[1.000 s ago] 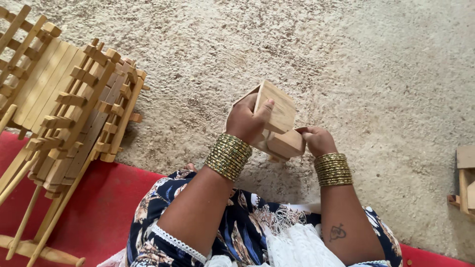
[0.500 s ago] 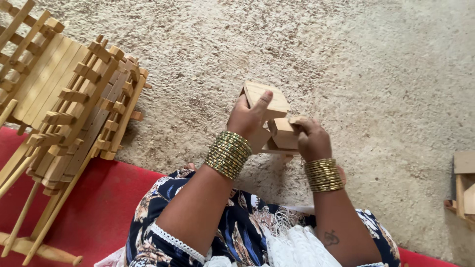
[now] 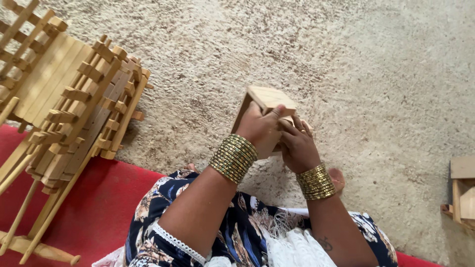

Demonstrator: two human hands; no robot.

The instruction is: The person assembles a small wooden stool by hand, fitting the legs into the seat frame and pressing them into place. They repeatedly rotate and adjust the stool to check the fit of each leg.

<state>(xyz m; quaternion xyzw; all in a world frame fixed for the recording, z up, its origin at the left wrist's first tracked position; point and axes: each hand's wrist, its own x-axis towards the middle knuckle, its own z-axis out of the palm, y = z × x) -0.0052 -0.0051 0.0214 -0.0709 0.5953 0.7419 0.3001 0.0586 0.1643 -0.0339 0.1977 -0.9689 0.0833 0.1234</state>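
I hold a small box-like piece of light wooden boards [image 3: 266, 101] above the rough ground, in front of my knees. My left hand [image 3: 258, 126] grips its near side, thumb resting on the top board. My right hand [image 3: 296, 146] is closed on its lower right part, fingers curled over the wood, and hides much of the piece. Both wrists carry stacks of gold bangles. My lap is covered in dark floral cloth.
At the left, a large slatted wooden frame [image 3: 74, 99] with pegs and rods lies partly on a red mat [image 3: 94, 212]. Another pale wooden piece [image 3: 462, 193] stands at the right edge. Rough sandy ground [image 3: 346, 59] fills the far side.
The wooden piece has been turned and drawn a little lower and closer to me. My right hand has slid up over it, closing in beside my left hand.
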